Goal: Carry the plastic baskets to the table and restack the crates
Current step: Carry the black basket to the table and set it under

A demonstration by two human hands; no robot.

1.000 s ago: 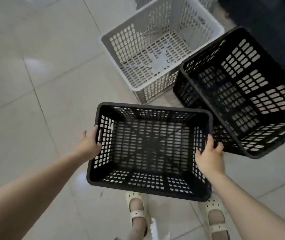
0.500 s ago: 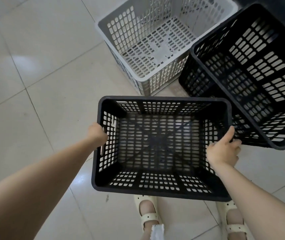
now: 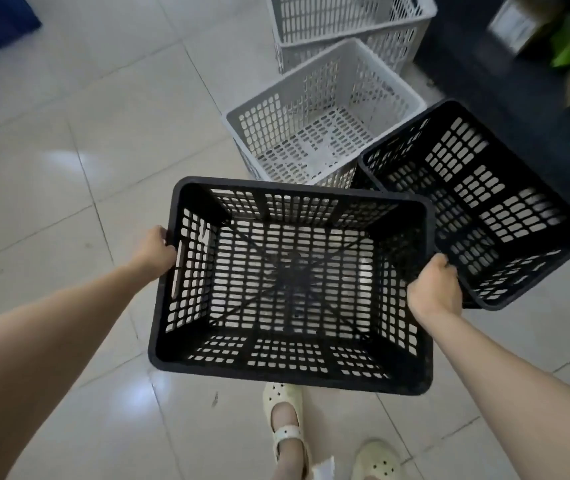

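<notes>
Raised nearer since a moment ago, the black basket (image 3: 290,377) hangs above the floor (image 3: 69,168) beside the black crate (image 3: 477,190). Our left hand (image 3: 157,249) grips its left rim, our right hand (image 3: 434,289) the right.

The floor (image 3: 69,174) lies open to the left of the held black crate (image 3: 287,356). On the right, a second black crate (image 3: 484,202) crowds the right hand (image 3: 434,289), almost touching it. Ahead stand a grey crate (image 3: 311,133) and a farther grey crate (image 3: 345,26); dark furniture (image 3: 518,109) walls the right side.
</notes>
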